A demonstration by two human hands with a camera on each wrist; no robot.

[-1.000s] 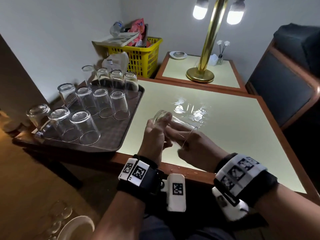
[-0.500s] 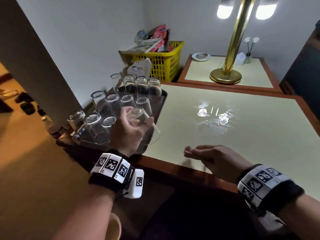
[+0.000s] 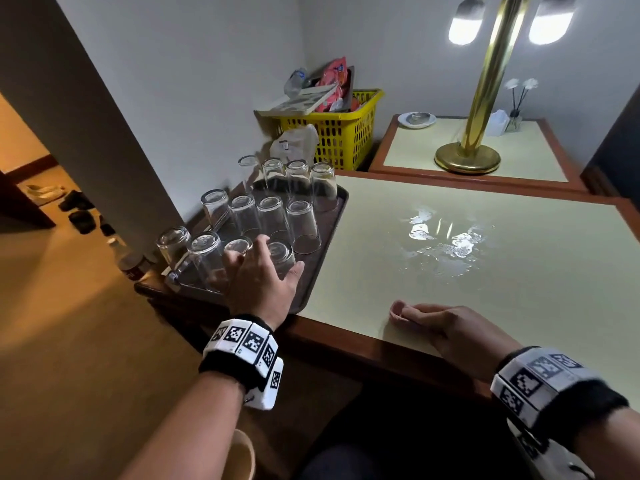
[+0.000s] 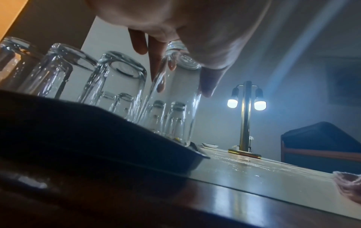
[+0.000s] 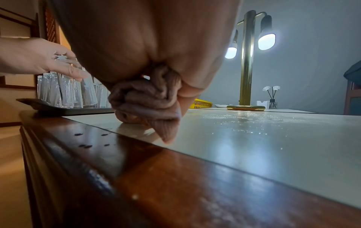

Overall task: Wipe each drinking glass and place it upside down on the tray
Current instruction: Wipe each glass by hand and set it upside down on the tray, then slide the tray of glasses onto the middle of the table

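Several clear drinking glasses stand upside down in rows on the dark tray [image 3: 313, 277] at the table's left end. My left hand [image 3: 263, 271] reaches down over the front-right glass [image 3: 282, 256], which stands upside down on the tray. In the left wrist view the fingers and thumb of that hand [image 4: 183, 88] lie along opposite sides of this glass [image 4: 175, 104]. My right hand [image 3: 433, 323] rests on the table near its front edge. It grips a bunched brownish cloth [image 5: 144, 98], which touches the tabletop.
A wet patch [image 3: 440, 237] shines in the middle of the pale tabletop. Behind it a second table carries a brass lamp [image 3: 467, 157], a small dish [image 3: 415, 119] and a reed diffuser [image 3: 516, 116]. A yellow basket [image 3: 332, 133] stands beyond the tray.
Both hands held the glass over the table a second ago. My left hand then carried it to the tray and stood it upside down. My right hand stayed at the table's front.
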